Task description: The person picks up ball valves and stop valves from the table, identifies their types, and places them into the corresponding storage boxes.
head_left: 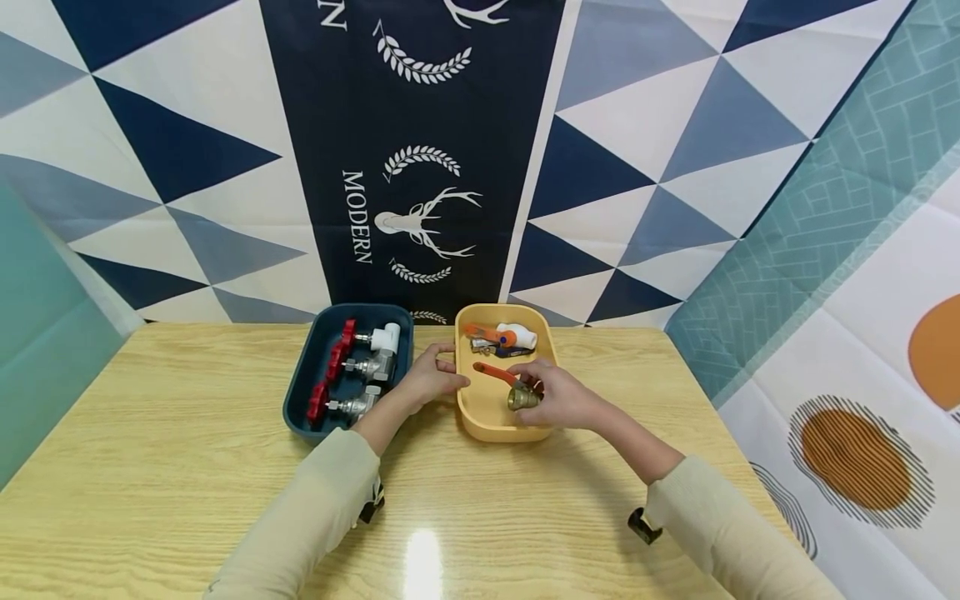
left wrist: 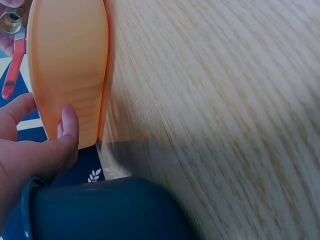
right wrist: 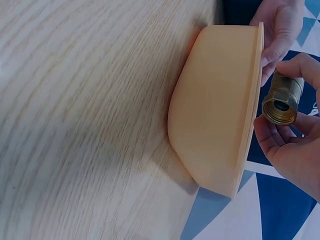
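My right hand (head_left: 558, 396) pinches a brass ball valve (right wrist: 283, 100) with a red lever handle (head_left: 495, 372), holding it over the near part of a yellow tub (head_left: 480, 427). One threaded end of the valve faces the right wrist camera. At the tub's left side, my left hand (head_left: 433, 377) grips the wall, thumb at the rim and fingers against the outside (left wrist: 70, 122). Toward the far end inside the tub lie a white plastic valve (head_left: 519, 336) with an orange handle (head_left: 487, 335) and a smaller valve with a dark blue handle (head_left: 514, 352).
A dark blue tub (head_left: 298, 417) stands left of the yellow one, close beside my left hand. In it lie several valves with red round handles (head_left: 318, 402). Both tubs are on a wooden table (head_left: 480, 508), near the patterned cloth (head_left: 420, 225) behind it.
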Tool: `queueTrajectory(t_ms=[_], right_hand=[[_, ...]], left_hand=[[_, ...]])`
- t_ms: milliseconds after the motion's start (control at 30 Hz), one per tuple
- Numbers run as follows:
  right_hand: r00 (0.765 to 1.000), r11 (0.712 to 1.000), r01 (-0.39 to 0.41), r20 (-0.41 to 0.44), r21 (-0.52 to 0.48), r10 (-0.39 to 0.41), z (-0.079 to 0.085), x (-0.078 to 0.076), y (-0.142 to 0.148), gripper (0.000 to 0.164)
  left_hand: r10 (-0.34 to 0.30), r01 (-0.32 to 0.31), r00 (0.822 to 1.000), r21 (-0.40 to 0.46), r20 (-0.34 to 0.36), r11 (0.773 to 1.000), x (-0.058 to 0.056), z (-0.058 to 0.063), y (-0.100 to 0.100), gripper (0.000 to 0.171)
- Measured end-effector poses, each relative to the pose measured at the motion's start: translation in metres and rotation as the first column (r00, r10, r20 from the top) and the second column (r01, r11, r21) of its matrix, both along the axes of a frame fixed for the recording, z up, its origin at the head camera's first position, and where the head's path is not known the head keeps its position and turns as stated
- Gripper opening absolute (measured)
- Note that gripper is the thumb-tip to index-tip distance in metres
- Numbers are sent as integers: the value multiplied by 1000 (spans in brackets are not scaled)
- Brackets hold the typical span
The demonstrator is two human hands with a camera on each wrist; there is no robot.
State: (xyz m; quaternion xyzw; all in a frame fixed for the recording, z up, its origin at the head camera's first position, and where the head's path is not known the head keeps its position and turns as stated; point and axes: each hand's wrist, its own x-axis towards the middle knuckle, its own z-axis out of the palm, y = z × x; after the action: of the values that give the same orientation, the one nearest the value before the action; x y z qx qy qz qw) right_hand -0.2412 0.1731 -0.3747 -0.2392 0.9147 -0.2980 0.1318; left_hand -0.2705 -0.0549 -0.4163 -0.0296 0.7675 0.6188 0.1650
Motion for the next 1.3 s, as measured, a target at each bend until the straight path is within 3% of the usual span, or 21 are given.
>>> queueTrajectory(t_ms=[567, 967, 1300], right_hand=[[1000, 1000, 14, -7, 15, -13, -6, -17, -2, 60], [999, 999, -25, -28, 25, 26, -12, -28, -5, 60], [999, 999, -39, -30, 11, 39, -16, -39, -6, 60]], left_hand=[[-4, 4, 1000, -1, 0, 1000, -1, -1, 0, 70], [-7, 7, 1000, 29, -10, 1000, -1, -3, -1, 70], [0, 0, 1000, -2, 1, 1000, -2, -2, -1, 69]])
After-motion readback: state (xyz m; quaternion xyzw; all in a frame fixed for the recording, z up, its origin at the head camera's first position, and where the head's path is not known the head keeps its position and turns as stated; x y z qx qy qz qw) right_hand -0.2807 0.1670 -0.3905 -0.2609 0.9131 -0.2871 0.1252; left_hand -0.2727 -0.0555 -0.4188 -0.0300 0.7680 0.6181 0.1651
